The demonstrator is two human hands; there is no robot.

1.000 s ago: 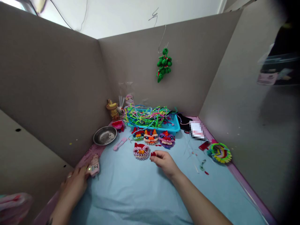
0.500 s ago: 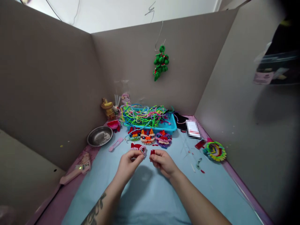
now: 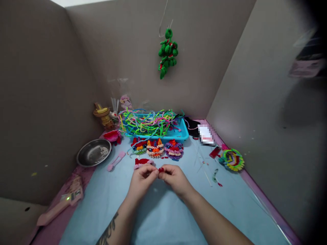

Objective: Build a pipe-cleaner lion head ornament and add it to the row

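Note:
A small dark red fuzzy piece [image 3: 160, 169], apparently bent pipe cleaner, sits between my fingertips above the blue cloth. My right hand [image 3: 175, 179] pinches it from the right. From the other side, my left hand [image 3: 143, 180] has thumb and forefinger closed at its left edge; how much they grip is partly hidden. Just behind my left hand lies a red and pink pipe-cleaner head [image 3: 142, 162], its right part covered by my fingers. Farther back stand finished-looking heads: a red-green one [image 3: 139, 147], an orange one [image 3: 155, 148] and a purple one [image 3: 174, 149].
A blue tray [image 3: 186, 131] heaped with pipe cleaners stands behind the heads. To the left are a metal bowl [image 3: 85, 154] with white bits, a pink clip-like strip [image 3: 116, 161] and a pink glue gun [image 3: 60, 206]. A yellow-green ring-shaped piece [image 3: 233, 160] lies right.
My hands have come together, so my left fingertips now meet the red piece held in my right. The view has tipped downward and shifted slightly.

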